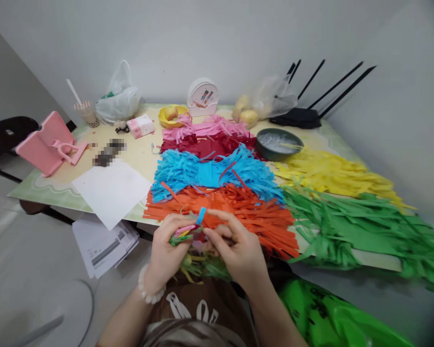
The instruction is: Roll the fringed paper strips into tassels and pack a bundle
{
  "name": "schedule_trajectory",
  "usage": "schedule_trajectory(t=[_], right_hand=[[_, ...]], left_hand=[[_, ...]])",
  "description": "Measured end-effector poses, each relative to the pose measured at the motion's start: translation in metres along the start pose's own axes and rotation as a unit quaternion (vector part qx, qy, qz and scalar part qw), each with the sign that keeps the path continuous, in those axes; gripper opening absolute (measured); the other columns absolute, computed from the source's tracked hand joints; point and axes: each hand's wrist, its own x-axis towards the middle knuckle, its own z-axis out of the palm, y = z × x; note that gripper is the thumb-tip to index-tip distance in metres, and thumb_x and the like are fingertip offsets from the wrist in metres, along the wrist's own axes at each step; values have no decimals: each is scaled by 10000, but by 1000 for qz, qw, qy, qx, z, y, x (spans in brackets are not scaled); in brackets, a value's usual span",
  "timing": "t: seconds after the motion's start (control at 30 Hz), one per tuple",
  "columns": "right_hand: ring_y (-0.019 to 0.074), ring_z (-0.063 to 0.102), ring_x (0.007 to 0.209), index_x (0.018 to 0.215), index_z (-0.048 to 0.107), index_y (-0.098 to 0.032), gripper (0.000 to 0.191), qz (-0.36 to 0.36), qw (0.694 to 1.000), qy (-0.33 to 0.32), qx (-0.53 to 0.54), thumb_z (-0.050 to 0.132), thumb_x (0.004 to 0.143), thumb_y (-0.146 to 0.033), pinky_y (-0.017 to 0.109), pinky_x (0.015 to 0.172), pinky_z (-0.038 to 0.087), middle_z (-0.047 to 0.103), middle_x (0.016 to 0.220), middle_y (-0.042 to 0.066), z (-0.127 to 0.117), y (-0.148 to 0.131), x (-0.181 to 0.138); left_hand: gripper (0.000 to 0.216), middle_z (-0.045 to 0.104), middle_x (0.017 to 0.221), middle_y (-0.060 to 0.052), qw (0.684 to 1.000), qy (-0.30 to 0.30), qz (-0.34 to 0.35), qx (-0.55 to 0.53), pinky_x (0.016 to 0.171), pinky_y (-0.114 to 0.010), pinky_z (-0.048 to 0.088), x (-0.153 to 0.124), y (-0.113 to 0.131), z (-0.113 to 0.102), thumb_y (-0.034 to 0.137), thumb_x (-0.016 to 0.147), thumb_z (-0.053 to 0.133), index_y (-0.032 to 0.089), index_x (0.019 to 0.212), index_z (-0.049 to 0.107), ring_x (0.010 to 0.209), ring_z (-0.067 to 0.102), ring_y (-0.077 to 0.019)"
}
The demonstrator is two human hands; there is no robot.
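Brown clothing [227, 308] lies below left hand [169, 248] pinching strips [184, 231] and right hand [240, 246], grip unclear, orange fringe [217, 202] beyond.

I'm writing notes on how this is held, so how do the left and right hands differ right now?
The left hand has a beaded bracelet at its wrist; the right hand has none. The left hand grips a bundle of coloured strips, while the right hand holds its index finger out by a blue strip. Both are ungloved and close together.

L hand [169, 250] holds multicol. strips [183, 233], R hand [237, 246] nr blue strip [201, 216].
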Motion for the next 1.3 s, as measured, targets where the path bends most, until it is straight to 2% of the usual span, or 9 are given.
schedule_trajectory(t=[0.17,0.37,0.63,0.77,0.93,1.0,1.1,1.17,1.3], right_hand=[[101,537,418,1227,563,-140,408,97,988,-77,92,583,900,-383,192,399,425,613,574,-44,-1,7,1],[97,507,452,1484,373,-166,614,89,988,-105,66,552,928,-354,198,451,414,589,562,-70,-5,7,2],[105,479,478,1524,333,-158,625,45,992,-104,-47,499,945,-326,226,529,397,526,554,-78,-4,9,2],[111,502,488,1454,434,-148,578,55,995,-84,-8,518,917,-345,229,530,416,542,561,-68,-6,12,7],[88,455,369,913,644,-147,366,162,960,-158,162,657,808,-498,197,374,360,585,503,-29,-9,23,20],[62,441,369,798,631,-160,299,136,969,-95,184,724,777,-444,172,357,333,602,549,-23,-10,25,21],[49,481,412,768,613,-186,226,53,964,90,245,733,798,-375,151,335,317,668,742,2,-13,24,19],[51,475,390,796,608,-201,185,25,956,137,259,696,841,-358,151,322,315,667,715,-9,-15,18,15],[76,489,386,901,680,-188,138,34,991,24,127,653,873,-320,177,364,374,634,586,-16,-11,4,8]], left_hand=[[274,714,933,-25,999,-6,7,40,788,-251,494,1,-7,0,15,803,622,204,971,726,874,649,-152],[350,708,943,-34,996,-23,3,85,811,-282,484,1,-8,-1,-29,764,580,195,989,729,895,634,-170],[364,701,920,-35,992,-52,-41,104,794,-292,470,1,-3,-3,-18,747,559,205,970,743,882,620,-181],[396,702,918,-33,991,-103,-60,59,808,-282,474,0,0,-4,-31,714,554,210,956,754,887,631,-177],[185,708,874,-42,988,-124,-92,-13,777,-269,480,0,-6,1,99,797,635,197,887,763,838,641,-176],[100,714,856,-45,983,-133,-121,-31,768,-270,484,0,-11,4,161,804,677,184,851,762,817,646,-181],[144,737,897,-72,971,-140,-179,-70,810,-292,500,1,-16,4,278,821,705,163,880,770,866,663,-210],[229,735,1056,-112,964,-142,-197,-104,900,-323,498,2,-17,3,334,850,679,152,952,776,1006,658,-246],[241,716,1104,-122,970,-126,-176,-111,919,-334,494,7,-11,1,347,881,644,152,918,781,1013,647,-241]])
